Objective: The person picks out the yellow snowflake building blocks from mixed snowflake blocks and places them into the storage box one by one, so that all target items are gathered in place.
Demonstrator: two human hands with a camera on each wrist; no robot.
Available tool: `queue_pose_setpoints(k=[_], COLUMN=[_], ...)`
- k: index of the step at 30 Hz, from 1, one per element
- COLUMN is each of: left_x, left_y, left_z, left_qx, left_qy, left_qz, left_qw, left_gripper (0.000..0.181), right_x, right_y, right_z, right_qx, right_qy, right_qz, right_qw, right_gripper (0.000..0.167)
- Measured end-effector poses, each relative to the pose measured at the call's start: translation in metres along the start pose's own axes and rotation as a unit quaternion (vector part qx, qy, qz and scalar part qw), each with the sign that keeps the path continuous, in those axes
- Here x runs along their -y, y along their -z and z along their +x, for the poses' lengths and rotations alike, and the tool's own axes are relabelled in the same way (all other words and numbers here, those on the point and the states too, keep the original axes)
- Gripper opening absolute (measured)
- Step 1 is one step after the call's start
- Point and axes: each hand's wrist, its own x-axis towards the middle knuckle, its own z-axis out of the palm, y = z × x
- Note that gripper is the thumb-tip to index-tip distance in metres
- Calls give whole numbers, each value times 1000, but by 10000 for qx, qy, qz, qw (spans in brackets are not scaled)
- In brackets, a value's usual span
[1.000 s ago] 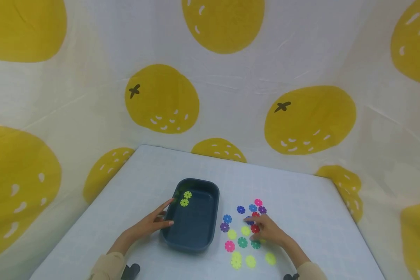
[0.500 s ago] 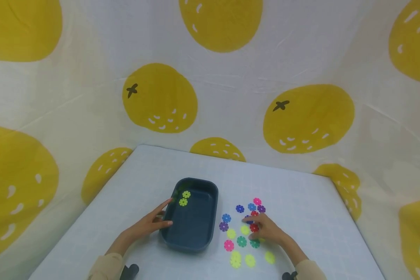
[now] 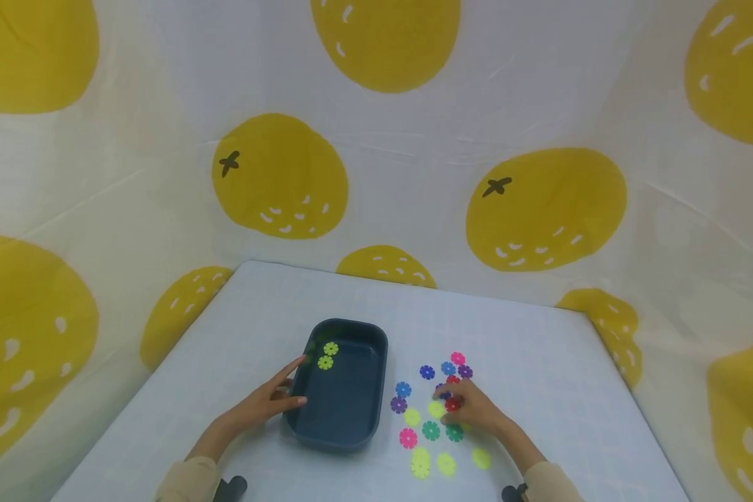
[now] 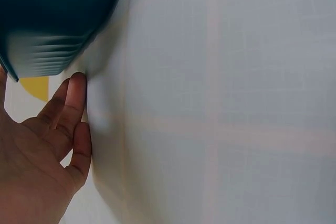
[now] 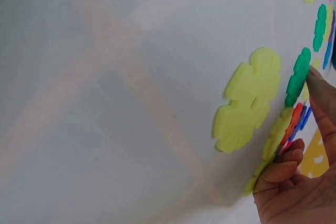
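Observation:
In the head view a dark blue tray (image 3: 341, 411) stands at the table's middle, with two yellow-green snowflake discs (image 3: 328, 355) inside. My left hand (image 3: 266, 404) rests at its left rim, thumb and index fingertip touching it. In the left wrist view the other fingers (image 4: 76, 95) sit loosely below the tray's wall. My right hand (image 3: 473, 408) hovers low over scattered snowflake discs. Its thumb and index fingertip stand apart, with a yellow disc (image 3: 436, 409) near the gap. In the right wrist view the thumb overlaps a green disc (image 5: 298, 77); other fingers curl near yellow discs (image 5: 273, 135).
Several more discs lie right of the tray: pink (image 3: 408, 438), green (image 3: 430, 431), purple (image 3: 398, 405), blue (image 3: 427, 372) and yellow ones (image 3: 420, 463). A white checked cloth (image 3: 527, 348) covers the table. Behind it hangs a fruit-patterned curtain (image 3: 408, 167).
The right thumb and index fingertip have come slightly closer together near the yellow disc. The left hand stays at the tray's rim. The head view has shifted slightly.

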Motion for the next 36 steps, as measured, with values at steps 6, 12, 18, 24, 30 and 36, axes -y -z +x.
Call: queue_pose_setpoints(k=[6, 12, 18, 24, 30, 36], left_x=[2, 4, 3, 4, 4, 3], left_y=[0, 0, 1, 0, 0, 1], left_z=[3, 4, 3, 3, 3, 2], left_qx=[-8, -24, 7, -28, -8, 11], left_qy=[49, 84, 42, 56, -16, -63], left_qz=[37, 31, -10, 11, 13, 26], left_qw=[10000, 10000, 10000, 10000, 10000, 10000], left_gripper=[82, 83, 82, 83, 82, 81], right_x=[-1, 4, 8, 10, 10, 15], right_y=[-1, -4, -6, -4, -6, -9], right_z=[2, 0, -4, -6, -6, -2], right_qx=[-12, -264, -230, -18, -89, -670], right_qy=[22, 41, -333, -74, -263, -855], right_qz=[-26, -119, -77, 134, 420, 1569], right_qw=[10000, 9996, 9992, 9999, 9987, 9816], right_gripper=[31, 25, 25, 15, 12, 17])
